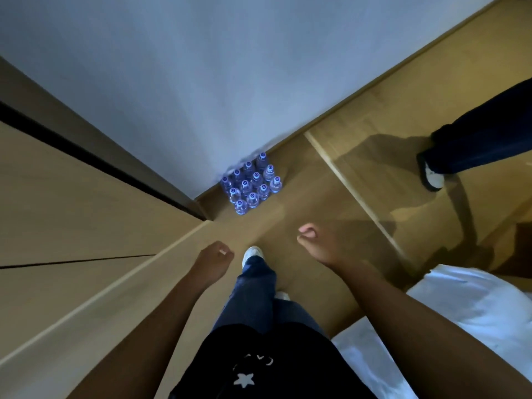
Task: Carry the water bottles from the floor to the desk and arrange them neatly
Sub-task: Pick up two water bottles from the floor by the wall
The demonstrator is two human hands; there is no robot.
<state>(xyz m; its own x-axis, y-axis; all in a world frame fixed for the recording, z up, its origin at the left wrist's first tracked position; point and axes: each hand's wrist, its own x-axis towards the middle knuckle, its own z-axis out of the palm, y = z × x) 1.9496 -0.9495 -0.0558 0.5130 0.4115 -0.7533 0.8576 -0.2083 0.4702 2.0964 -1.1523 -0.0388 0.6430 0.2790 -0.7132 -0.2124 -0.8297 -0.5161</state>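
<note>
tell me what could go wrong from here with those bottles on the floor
The bottles stand packed upright in the corner against the wall; pulling one out could topple its neighbours. Both hands, left and right, are empty, so grabbing too many risks drops. Another person's leg stands nearby, a possible collision.

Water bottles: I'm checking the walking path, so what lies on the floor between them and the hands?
In the head view, only bare wooden floor separates the water bottles from the left hand and right hand; nothing blocks the way.

A dozen clear water bottles (251, 183) with blue-marked caps stood upright in tight rows on the floor, in the wall corner.
</note>
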